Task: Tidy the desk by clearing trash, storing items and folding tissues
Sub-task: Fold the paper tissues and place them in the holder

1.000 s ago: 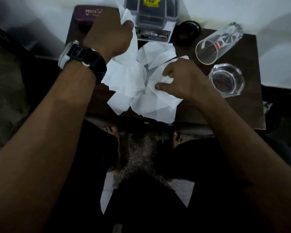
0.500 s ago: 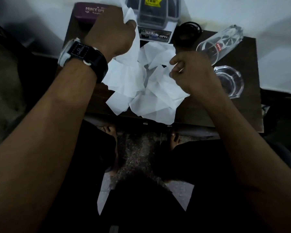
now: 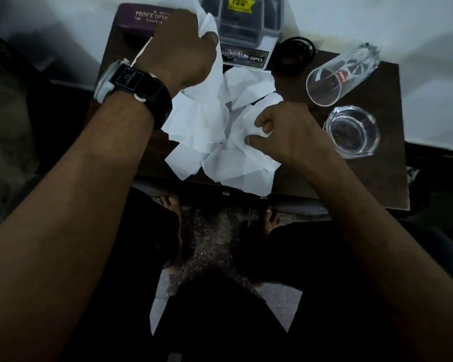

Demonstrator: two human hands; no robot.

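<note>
White crumpled tissues point(image 3: 220, 131) are lying heaped on the middle of the dark wooden desk point(image 3: 372, 178), with one corner hanging over its near edge. The left hand point(image 3: 178, 53), wearing a black-strapped watch point(image 3: 134, 84), is gripping one sheet's top end in a closed fist above the pile. The right hand point(image 3: 285, 131) is pinching a fold of the heap between thumb and curled fingers. At the right, a clear tumbler point(image 3: 340, 74) is lying on its side near a glass ashtray point(image 3: 352, 131).

The left grip point(image 3: 178, 50) holds one crumpled white tissue point(image 3: 208, 22) up above the counter point(image 3: 364, 184); the right grip point(image 3: 288, 134) pinches the tissue heap point(image 3: 220, 152). A glass point(image 3: 340, 77) lies tipped beside an ashtray point(image 3: 353, 131) at the counter's right end.
</note>
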